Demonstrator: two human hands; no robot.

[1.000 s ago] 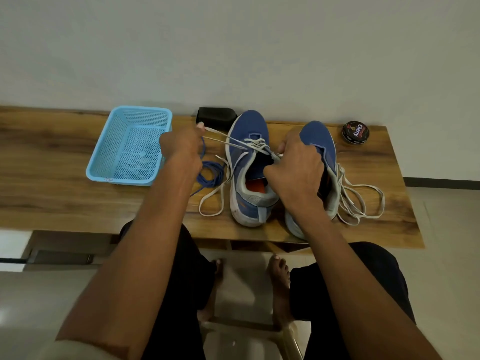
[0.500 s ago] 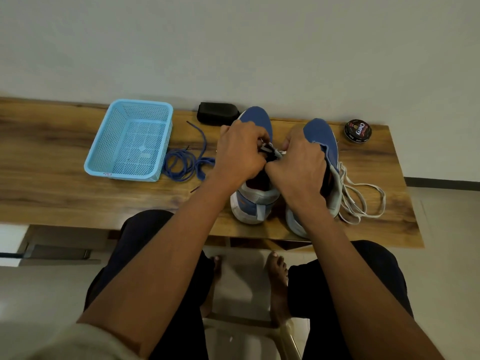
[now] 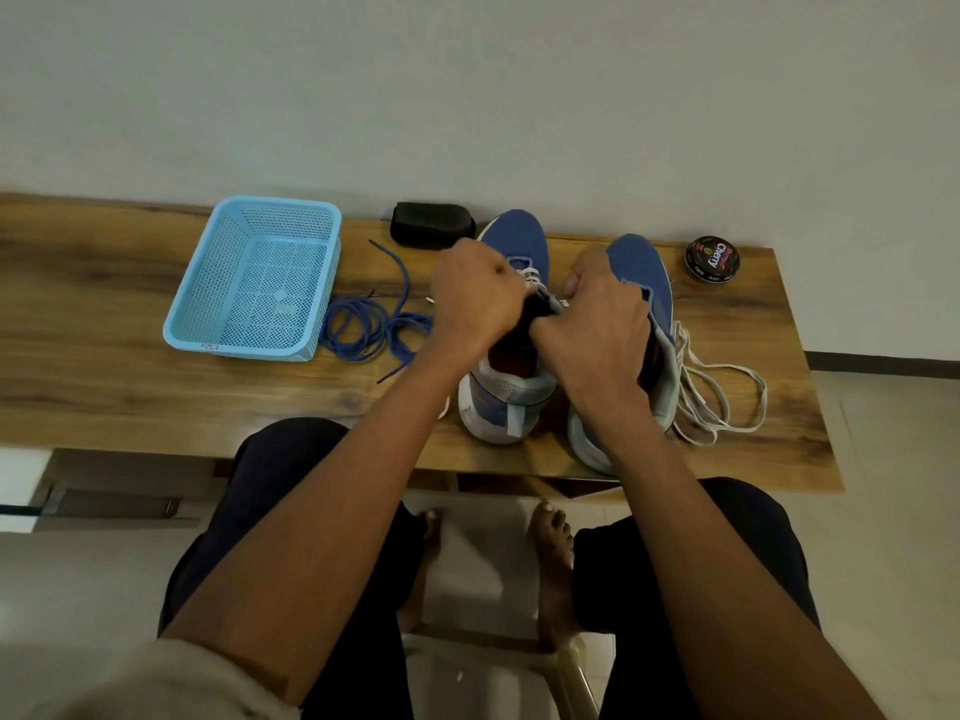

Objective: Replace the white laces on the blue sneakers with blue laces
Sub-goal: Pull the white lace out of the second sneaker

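— What sits on the wooden table (image 3: 130, 366)?

— Two blue sneakers, toes toward the wall. The left sneaker (image 3: 511, 241) is the one being worked on; the right sneaker (image 3: 641, 267) stands just beside it, a loose white lace (image 3: 727, 397) trailing off its outer side.

— And the hands?

— The left hand (image 3: 475, 304) and right hand (image 3: 597, 330) meet over the left sneaker's tongue, fingers curled inward. A bit of white lacing (image 3: 532, 277) shows between them; what each hand pinches cannot be told.

— The blue laces?

— The blue laces (image 3: 371, 327) lie coiled on the table between a light-blue basket (image 3: 208, 283) and the left sneaker. A black case (image 3: 431, 224) and a polish tin (image 3: 712, 259) sit near the wall.
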